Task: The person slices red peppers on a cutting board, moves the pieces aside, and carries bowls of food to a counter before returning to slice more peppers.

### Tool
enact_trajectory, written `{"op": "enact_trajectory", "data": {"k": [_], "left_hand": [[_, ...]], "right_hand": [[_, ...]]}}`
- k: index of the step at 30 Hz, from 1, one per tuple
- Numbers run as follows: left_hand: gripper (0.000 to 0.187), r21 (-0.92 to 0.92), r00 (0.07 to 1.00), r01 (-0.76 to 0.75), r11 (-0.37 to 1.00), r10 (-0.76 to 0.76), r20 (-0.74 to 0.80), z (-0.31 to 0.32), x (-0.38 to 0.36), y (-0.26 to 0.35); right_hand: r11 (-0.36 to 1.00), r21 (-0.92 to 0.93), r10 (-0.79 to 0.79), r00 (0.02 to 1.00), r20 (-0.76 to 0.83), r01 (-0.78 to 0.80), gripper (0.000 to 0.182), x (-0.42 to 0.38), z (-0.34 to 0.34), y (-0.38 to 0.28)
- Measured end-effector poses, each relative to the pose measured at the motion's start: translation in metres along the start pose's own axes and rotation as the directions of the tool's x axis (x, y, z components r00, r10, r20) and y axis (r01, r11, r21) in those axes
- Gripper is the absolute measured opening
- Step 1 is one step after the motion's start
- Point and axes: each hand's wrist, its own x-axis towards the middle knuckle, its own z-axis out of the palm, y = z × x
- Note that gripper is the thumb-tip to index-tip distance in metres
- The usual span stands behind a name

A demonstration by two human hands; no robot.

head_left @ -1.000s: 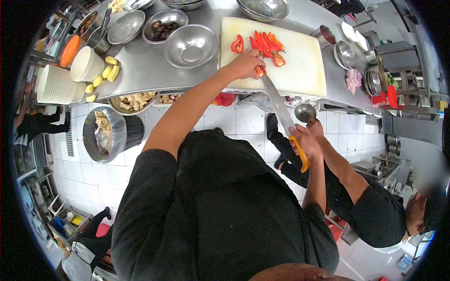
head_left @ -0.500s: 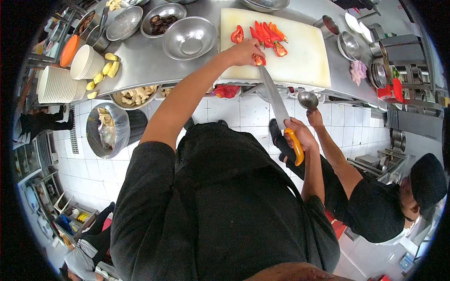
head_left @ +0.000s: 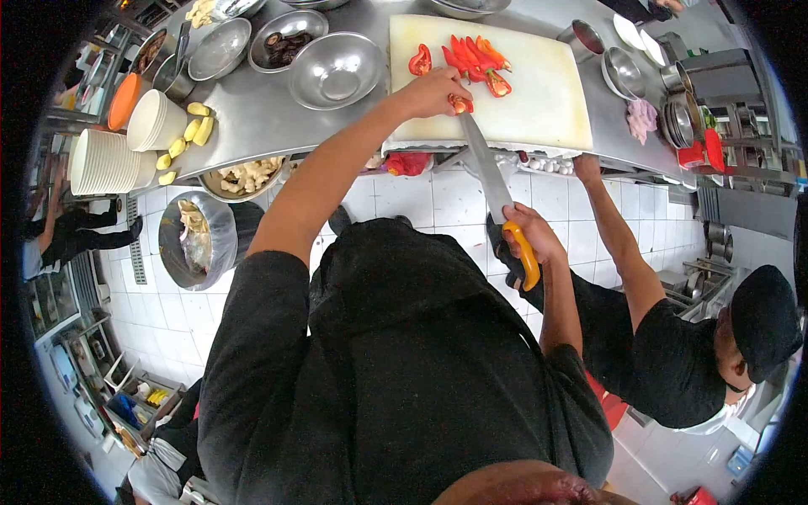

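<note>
On the white cutting board, my left hand is closed on a cut red pepper, whose opened inside faces the knife. My right hand grips a large kitchen knife by its orange-yellow handle. The blade slants up and left, its tip at the pepper piece; whether it touches is too small to tell. Beyond my left hand lies a halved red pepper. A pile of red peppers, some cut open, rests near the board's far middle.
Left of the board stand a steel bowl, a bowl of dark pieces, and stacked white containers beside yellow peeled pieces. A lined bin sits below. At right, a co-worker's arm reaches under the counter edge.
The co-worker's hand has moved up to the counter's underside, and the round metal ladle or bowl it held is out of sight. My hands, knife and pepper stay nearly in place.
</note>
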Motion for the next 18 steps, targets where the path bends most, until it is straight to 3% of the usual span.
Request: {"op": "enact_trajectory", "data": {"k": [3,9,15,18], "left_hand": [[0.034,0.088,0.993,-0.116,0.989,0.116,-0.001,0.001,-0.003,0.001],[0.021,0.108,0.981,-0.177,0.978,0.184,-0.058,0.006,-0.013,0.006],[0.013,0.214,0.985,-0.138,0.967,0.158,-0.076,0.011,-0.026,0.005],[0.013,0.199,0.942,-0.172,0.965,0.221,-0.254,0.022,-0.03,-0.002]], "right_hand": [[1.0,-0.008,0.0,1.0,-0.014,0.0,0.027,0.001,0.003,-0.002],[0.998,-0.058,0.019,0.999,-0.041,-0.021,0.026,0.004,0.0,0.001],[0.995,-0.098,0.002,0.999,-0.048,-0.007,0.027,0.001,0.004,0.002],[0.994,-0.11,0.0,0.999,-0.049,-0.005,0.027,0.0,0.003,0.001]]}}
